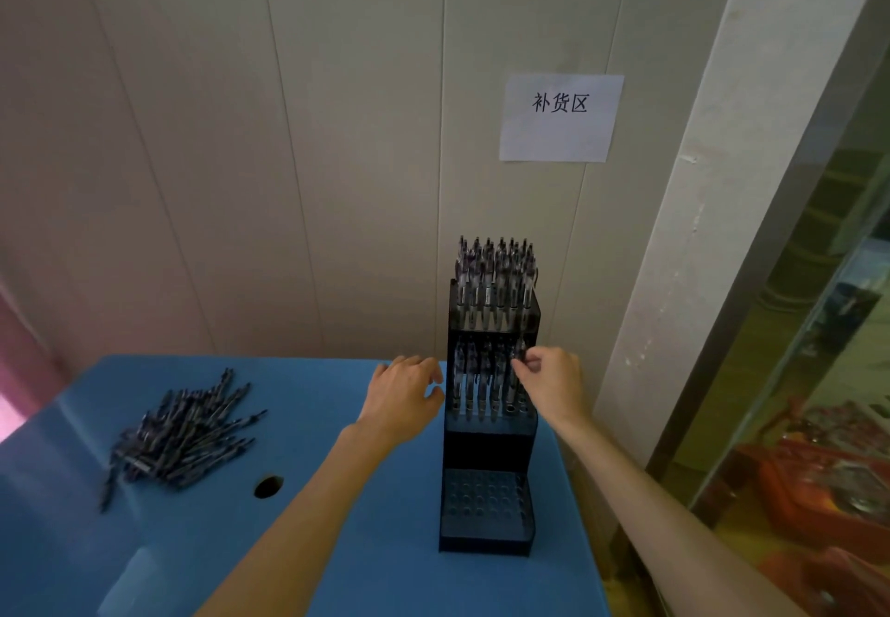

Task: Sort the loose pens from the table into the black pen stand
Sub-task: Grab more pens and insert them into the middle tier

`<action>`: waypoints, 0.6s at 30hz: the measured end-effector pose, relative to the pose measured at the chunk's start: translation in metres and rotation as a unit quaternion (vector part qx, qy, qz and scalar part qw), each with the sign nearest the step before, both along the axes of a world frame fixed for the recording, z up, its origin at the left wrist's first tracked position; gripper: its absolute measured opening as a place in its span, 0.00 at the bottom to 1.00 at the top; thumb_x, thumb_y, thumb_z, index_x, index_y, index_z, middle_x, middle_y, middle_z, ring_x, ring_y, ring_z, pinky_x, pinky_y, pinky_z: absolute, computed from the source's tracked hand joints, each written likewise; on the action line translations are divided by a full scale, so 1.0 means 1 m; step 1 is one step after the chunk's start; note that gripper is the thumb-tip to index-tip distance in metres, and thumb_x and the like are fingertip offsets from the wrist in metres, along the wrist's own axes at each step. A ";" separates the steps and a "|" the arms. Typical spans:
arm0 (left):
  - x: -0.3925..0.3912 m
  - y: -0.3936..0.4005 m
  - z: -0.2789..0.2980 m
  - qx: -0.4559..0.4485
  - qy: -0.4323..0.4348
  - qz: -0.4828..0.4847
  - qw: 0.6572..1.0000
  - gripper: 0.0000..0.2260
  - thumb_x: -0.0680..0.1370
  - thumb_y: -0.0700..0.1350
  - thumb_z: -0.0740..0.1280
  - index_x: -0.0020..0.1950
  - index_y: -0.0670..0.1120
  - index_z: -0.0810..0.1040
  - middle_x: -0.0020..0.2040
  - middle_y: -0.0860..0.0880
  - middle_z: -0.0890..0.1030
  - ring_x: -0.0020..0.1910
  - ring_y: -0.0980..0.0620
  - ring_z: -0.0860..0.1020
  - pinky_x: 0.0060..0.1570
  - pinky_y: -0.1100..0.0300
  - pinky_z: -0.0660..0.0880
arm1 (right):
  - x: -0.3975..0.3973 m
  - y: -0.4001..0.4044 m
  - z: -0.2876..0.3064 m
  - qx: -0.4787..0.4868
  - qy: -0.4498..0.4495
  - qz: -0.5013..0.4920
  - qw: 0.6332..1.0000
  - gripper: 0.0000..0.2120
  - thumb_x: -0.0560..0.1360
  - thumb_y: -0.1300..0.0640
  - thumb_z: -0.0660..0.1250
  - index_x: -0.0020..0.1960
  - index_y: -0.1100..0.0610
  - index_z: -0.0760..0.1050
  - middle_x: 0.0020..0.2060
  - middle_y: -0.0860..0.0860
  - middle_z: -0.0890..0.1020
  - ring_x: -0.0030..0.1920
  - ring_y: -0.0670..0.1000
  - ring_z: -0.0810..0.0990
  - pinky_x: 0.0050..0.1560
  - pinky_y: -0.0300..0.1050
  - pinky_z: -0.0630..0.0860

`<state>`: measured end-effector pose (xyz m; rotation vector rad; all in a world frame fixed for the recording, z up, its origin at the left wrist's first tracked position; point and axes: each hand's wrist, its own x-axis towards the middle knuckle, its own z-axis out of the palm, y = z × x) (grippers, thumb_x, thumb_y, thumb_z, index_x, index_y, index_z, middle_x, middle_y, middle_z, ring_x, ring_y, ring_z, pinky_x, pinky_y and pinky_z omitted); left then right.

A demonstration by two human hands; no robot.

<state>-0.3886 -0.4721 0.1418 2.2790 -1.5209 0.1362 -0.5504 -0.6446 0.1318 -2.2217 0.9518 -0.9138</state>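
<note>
The blue table (337,544) carries everything, and on its right part stands the black pen stand (489,443), a tall stepped rack with its long axis upright: the top tier is full of pens standing vertical, the middle tier holds a row of pens, and the lowest tier shows only bare holes. The heap of loose pens (178,443) lies well apart at about 9 o'clock from the stand, most of them pointing from 7 to 1 o'clock. The left hand (402,397) hovers just beside the left wall of the stand, fingers loosely curled and holding nothing; it is the nearer one to the heap, so I judge that the next fetch belongs to it. The right hand (551,383) is at the middle tier and pinches a pen (520,356) at the right end of the row, probably setting it in a hole. On the wall at 12 o'clock a white paper sign (561,118) reads "补货区". No brand on the pens is readable.
</note>
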 end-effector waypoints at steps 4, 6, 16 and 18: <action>-0.002 0.000 -0.001 0.003 0.009 -0.002 1.000 0.09 0.82 0.48 0.62 0.61 0.50 0.77 0.56 0.52 0.79 0.57 0.50 0.74 0.59 0.54 0.68 | -0.001 0.002 -0.011 0.005 0.017 0.007 1.000 0.13 0.76 0.58 0.73 0.36 0.65 0.80 0.30 0.56 0.82 0.33 0.54 0.82 0.39 0.47 0.80; -0.003 0.001 -0.002 0.005 0.012 0.001 1.000 0.09 0.82 0.48 0.62 0.60 0.50 0.77 0.56 0.52 0.79 0.58 0.50 0.75 0.59 0.54 0.68 | 0.000 0.002 -0.011 0.000 0.019 0.007 1.000 0.12 0.76 0.58 0.73 0.38 0.64 0.82 0.31 0.55 0.83 0.34 0.53 0.83 0.39 0.46 0.80; -0.008 0.003 -0.006 0.020 0.025 0.018 0.999 0.09 0.81 0.47 0.62 0.60 0.50 0.77 0.56 0.52 0.79 0.57 0.50 0.75 0.59 0.54 0.68 | -0.007 0.001 -0.019 -0.023 0.074 0.023 0.997 0.22 0.76 0.56 0.73 0.27 0.50 0.70 0.21 0.46 0.73 0.22 0.44 0.71 0.36 0.38 0.76; -0.010 0.003 -0.006 0.024 0.024 0.021 0.999 0.09 0.81 0.47 0.62 0.60 0.50 0.77 0.56 0.52 0.79 0.57 0.50 0.75 0.59 0.54 0.68 | -0.008 0.000 -0.020 -0.015 0.083 0.021 0.996 0.18 0.76 0.56 0.73 0.29 0.52 0.74 0.24 0.47 0.76 0.25 0.44 0.75 0.40 0.42 0.80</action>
